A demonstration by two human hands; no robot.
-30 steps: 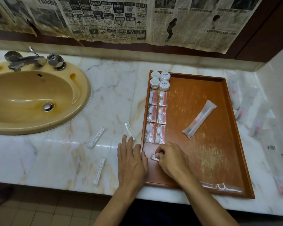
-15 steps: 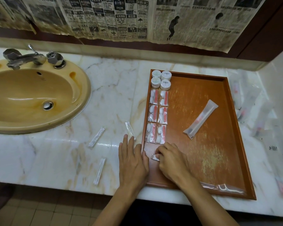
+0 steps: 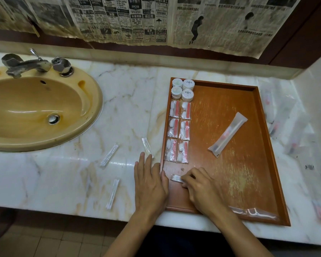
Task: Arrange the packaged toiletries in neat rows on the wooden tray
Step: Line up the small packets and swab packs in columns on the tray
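Observation:
The wooden tray point(image 3: 248, 179) lies on the marble counter. Down its left side stand several round white jars point(image 3: 183, 89), then several clear sachets with red strips point(image 3: 179, 132) in two columns. Below them my right hand point(image 3: 202, 190) pinches a small cotton-swab packet point(image 3: 176, 178) against the tray floor. My left hand point(image 3: 149, 184) rests flat on the counter, its thumb against the tray's left rim. A wrapped toothbrush packet point(image 3: 227, 134) lies slanted mid-tray. A clear packet point(image 3: 252, 213) sits at the tray's front edge.
Three swab packets lie on the counter left of the tray point(image 3: 109, 154), point(image 3: 113, 193), point(image 3: 146, 147). A yellow sink point(image 3: 35, 112) with a metal tap point(image 3: 26, 64) is at the left. Several blurred clear packets point(image 3: 295, 130) lie right of the tray, near the side wall.
My right hand has shifted slightly on the swab packet, nudging it on the tray floor. My left hand stays put.

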